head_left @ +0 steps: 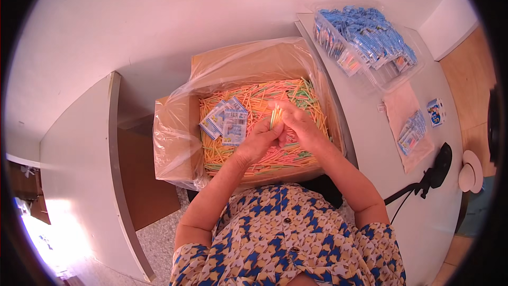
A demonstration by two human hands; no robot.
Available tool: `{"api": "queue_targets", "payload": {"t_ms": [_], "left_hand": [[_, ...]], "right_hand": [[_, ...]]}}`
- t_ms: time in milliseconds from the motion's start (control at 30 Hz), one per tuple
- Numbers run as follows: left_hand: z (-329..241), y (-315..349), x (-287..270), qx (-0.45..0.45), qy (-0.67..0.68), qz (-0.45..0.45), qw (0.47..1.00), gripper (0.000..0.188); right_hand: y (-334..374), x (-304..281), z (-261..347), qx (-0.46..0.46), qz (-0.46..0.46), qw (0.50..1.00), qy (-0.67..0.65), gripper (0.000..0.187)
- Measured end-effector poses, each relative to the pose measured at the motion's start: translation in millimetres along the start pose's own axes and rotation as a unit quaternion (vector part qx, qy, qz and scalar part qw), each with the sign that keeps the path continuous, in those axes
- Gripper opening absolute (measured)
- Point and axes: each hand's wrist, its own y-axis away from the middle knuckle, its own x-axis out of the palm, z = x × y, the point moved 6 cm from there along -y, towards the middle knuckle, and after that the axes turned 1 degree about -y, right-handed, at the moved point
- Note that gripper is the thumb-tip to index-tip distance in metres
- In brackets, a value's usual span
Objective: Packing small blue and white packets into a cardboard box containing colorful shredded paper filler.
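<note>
Both my hands meet over an open cardboard box [174, 153] lined with clear plastic. It is filled with thin coloured sticks [264, 95], mostly orange, pink, yellow and green. My left hand [259, 140] is closed round a small upright bundle of pale yellow and green sticks [276, 116]. My right hand [297, 123] presses against the same bundle from the right, its fingers curled about it and partly hidden. On the sticks, left of my left hand, lie several flat blue-and-white packets [234, 127], overlapping each other.
On the grey table [370, 143] at right stands a clear plastic bin [378, 82] heaped with blue packets [370, 32]. Nearer are a pink cloth [418, 156] with packets on it, a small blue card [435, 112] and a black stand [436, 172]. A grey panel [79, 153] rises at left.
</note>
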Motion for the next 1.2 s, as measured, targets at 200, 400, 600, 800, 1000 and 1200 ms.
{"api": "queue_targets", "payload": {"t_ms": [200, 400, 600, 800, 1000, 1200], "left_hand": [[0.7, -2.0, -0.2, 0.065, -0.112, -0.035, 0.991, 0.026], [-3.9, -2.7, -7.1, 0.089, -0.078, -0.104, 0.988, 0.019], [-5.3, -2.3, -11.4, 0.087, -0.093, -0.120, 0.985, 0.022], [-2.6, -0.5, -19.6, 0.061, -0.080, -0.181, 0.978, 0.016], [-6.8, -0.8, -16.2, 0.048, -0.068, -0.142, 0.986, 0.016], [-2.0, -4.7, 4.6, 0.242, -0.251, -0.028, 0.937, 0.013]], "right_hand": [[15.6, -9.5, 26.7, -0.134, -0.121, 0.968, 0.175, 0.016], [14.5, -14.3, 21.0, -0.160, -0.185, 0.958, 0.149, 0.009], [14.8, -18.2, 26.9, -0.196, -0.230, 0.936, 0.178, 0.010], [18.5, -36.1, 25.9, -0.147, -0.293, 0.927, 0.181, 0.014], [22.4, -10.4, 53.1, -0.196, -0.253, 0.778, 0.541, 0.035], [8.4, 14.9, 34.2, -0.243, -0.195, 0.697, 0.646, 0.036]]}}
